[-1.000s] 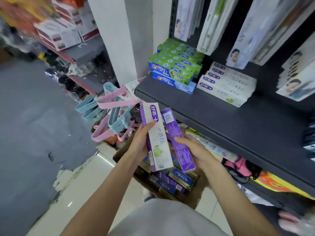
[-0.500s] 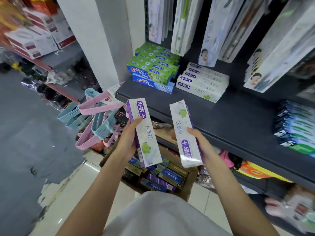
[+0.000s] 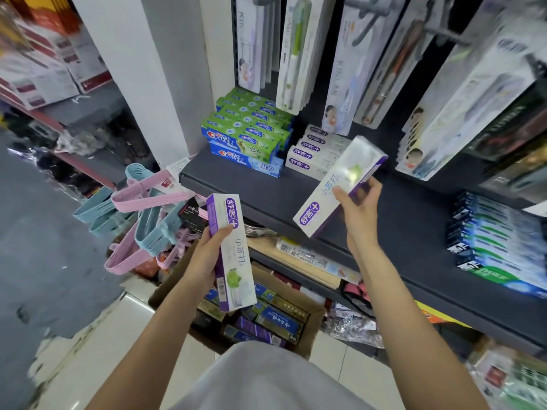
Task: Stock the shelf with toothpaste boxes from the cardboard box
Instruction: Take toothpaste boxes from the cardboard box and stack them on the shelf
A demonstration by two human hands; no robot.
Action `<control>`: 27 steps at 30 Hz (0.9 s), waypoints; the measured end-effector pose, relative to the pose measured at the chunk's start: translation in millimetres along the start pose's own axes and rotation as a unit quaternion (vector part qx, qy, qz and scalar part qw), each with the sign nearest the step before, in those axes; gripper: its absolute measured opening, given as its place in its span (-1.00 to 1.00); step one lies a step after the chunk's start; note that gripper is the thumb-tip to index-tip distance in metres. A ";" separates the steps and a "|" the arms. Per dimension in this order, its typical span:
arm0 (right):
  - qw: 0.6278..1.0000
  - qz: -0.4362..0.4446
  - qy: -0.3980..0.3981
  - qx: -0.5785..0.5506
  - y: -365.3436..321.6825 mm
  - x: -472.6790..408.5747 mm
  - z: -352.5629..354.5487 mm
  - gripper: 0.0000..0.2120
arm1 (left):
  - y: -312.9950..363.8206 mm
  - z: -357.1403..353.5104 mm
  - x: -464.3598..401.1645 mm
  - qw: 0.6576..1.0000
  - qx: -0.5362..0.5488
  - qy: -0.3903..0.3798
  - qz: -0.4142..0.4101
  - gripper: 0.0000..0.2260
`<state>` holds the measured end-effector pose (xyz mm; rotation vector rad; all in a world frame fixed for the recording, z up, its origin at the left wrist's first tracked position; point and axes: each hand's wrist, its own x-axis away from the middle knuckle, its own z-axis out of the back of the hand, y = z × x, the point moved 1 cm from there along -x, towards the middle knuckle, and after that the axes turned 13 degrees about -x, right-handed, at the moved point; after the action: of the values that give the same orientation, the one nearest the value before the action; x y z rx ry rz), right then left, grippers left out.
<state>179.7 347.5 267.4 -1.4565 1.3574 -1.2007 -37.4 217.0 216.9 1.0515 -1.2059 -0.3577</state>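
**Head view: two toothpaste boxes in hand at the shelf front**

Left hand raised below the front edge of the dark shelf, forearm angled up from lower left. Fingers and thumb clamped round the left toothpaste box, held near upright, logo end uppermost, directly over the cardboard box on the floor.

Right hand extended higher and further forward, past the shelf's front edge. Thumb and fingers pinching the right toothpaste box near its middle; box tilted, far end raised, hovering clear of the shelf surface just beside the white stack of matching boxes.

Noted on the shelf toward its left rear corner: green and blue stack, touching the white stack's left side. Hanging toothbrush packs above, overlapping the rear of both stacks. Blue-green boxes at the shelf's right edge, well apart. Pink and blue hangers off the shelf's left front corner. More toothpaste boxes visible inside the cardboard box, partly hidden by the left forearm.
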 end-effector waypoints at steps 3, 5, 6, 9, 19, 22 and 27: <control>0.999 0.033 0.012 0.024 -5.1 -22.8 6.5 -0.59 | 1.5 0.7 -4.0 1.000 -0.011 -0.003 0.001 -0.67; 0.996 0.048 0.020 0.079 -1.6 -30.4 14.4 -0.58 | 2.1 0.9 -6.5 1.000 -0.011 -0.002 0.003 -0.67; 0.994 0.050 0.023 0.099 1.8 -32.2 20.3 -0.58 | 2.3 0.5 -7.6 1.000 -0.011 -0.002 0.003 -0.68; 0.995 0.038 0.028 0.086 12.4 -30.8 41.9 -0.58 | 2.3 -0.4 -10.7 1.000 0.000 0.005 0.005 -0.73; 0.985 0.045 0.120 0.114 1.0 1.9 111.3 -0.63 | -6.1 -11.1 -23.7 0.999 0.015 0.012 0.026 -0.64; 0.933 0.074 0.096 0.340 1.1 7.0 129.0 -0.69 | -9.6 -15.4 -27.0 0.999 0.017 0.001 0.035 -0.62; 0.872 0.089 0.054 0.478 21.9 -41.5 99.5 -0.62 | -5.1 -19.9 -25.4 0.999 0.027 0.002 0.036 -0.63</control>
<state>272.0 381.2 217.9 -0.5449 0.7170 -1.5216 -27.8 242.0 198.3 1.0519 -1.2526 -0.2673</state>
